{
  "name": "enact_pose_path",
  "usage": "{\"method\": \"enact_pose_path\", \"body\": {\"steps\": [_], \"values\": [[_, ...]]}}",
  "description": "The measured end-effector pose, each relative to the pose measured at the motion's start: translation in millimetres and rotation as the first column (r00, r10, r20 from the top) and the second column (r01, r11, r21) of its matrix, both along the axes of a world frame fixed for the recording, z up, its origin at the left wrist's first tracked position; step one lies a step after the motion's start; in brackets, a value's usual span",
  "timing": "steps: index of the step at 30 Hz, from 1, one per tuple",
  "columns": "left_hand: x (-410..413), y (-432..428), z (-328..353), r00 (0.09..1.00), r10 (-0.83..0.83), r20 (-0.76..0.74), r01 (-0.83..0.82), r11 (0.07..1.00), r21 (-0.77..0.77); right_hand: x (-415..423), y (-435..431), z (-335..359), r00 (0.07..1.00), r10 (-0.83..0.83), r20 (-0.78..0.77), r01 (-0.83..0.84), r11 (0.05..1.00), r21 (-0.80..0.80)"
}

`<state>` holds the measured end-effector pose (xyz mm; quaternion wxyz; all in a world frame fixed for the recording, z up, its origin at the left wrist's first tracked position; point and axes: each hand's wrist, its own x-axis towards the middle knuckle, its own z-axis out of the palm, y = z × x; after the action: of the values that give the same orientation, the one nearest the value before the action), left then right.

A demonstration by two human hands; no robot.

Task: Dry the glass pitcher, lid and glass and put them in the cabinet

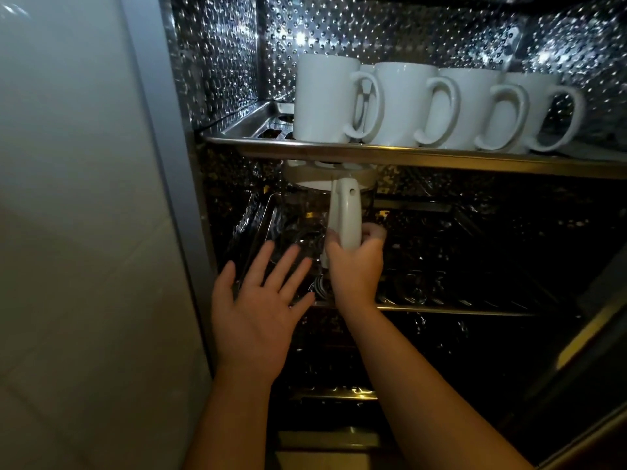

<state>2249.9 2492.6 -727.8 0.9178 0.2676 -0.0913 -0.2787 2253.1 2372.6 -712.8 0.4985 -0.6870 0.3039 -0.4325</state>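
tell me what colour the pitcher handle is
White or off-white, seen in the head view: the pitcher handle is gripped by the right hand.

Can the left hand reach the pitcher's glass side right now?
Probably yes: the left hand is open right beside the pitcher, nothing between them; the right hand grips only its handle.

The cabinet (pixel 373 35) has inner walls of shiny metal, pressed all over with small round bumps. The upper shelf (pixel 441 157) is smooth polished metal. The mugs (pixel 325 100) look like white ceramic with a glossy glaze. The glass pitcher (pixel 298 218) has a clear, smooth body; its handle (pixel 346 215) and lid (pixel 325 173) seem to be cream plastic, slightly glossy. The lower shelf (pixel 475 308) is shiny metal too. The panel (pixel 68 198) at the left is pale, smooth and matt.
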Motion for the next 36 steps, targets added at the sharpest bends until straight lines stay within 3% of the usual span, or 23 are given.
{"method": "enact_pose_path", "body": {"steps": [3, 6, 8, 10, 12, 14, 17, 20, 24, 31, 36], "values": [[-4, 1, 6, 0.966, 0.059, 0.251, -0.112, 0.972, 0.205, -8, -1, -18, 0.998, 0.003, -0.061, -0.007, 0.998, -0.062], [-10, -5, 4, 0.844, 0.093, 0.528, -0.347, 0.846, 0.404, -24, -1, -32, 0.992, 0.007, -0.127, -0.029, 0.984, -0.175], [-13, -12, -2, 0.712, 0.079, 0.698, -0.527, 0.717, 0.456, -37, -5, -36, 0.976, -0.04, -0.214, -0.027, 0.953, -0.301], [-15, -16, -12, 0.499, -0.037, 0.866, -0.734, 0.514, 0.444, -50, -9, -35, 0.946, -0.084, -0.313, -0.056, 0.908, -0.415], [-17, -21, -20, 0.312, -0.215, 0.926, -0.858, 0.356, 0.371, -62, -13, -32, 0.907, -0.119, -0.405, -0.107, 0.863, -0.494], [-20, -26, -25, 0.23, -0.34, 0.912, -0.908, 0.262, 0.327, -72, -17, -34, 0.853, -0.176, -0.49, -0.162, 0.804, -0.571], [-23, -32, -30, 0.183, -0.445, 0.877, -0.935, 0.197, 0.295, -82, -23, -41, 0.803, -0.264, -0.535, -0.215, 0.708, -0.672], [-24, -35, -38, 0.192, -0.526, 0.829, -0.946, 0.125, 0.299, -88, -29, -54, 0.791, -0.318, -0.523, -0.22, 0.651, -0.727], [-26, -40, -42, 0.141, -0.553, 0.821, -0.972, 0.078, 0.22, -94, -35, -63, 0.8, -0.337, -0.496, -0.23, 0.592, -0.773], [-48, -53, -39, 0.159, -0.505, 0.848, -0.97, 0.082, 0.23, -96, -35, -73, 0.819, -0.301, -0.488, -0.25, 0.578, -0.777], [-52, -49, -24, 0.208, -0.434, 0.877, -0.974, -0.012, 0.225, -101, -36, -74, 0.825, -0.275, -0.493, -0.263, 0.586, -0.766]]}}
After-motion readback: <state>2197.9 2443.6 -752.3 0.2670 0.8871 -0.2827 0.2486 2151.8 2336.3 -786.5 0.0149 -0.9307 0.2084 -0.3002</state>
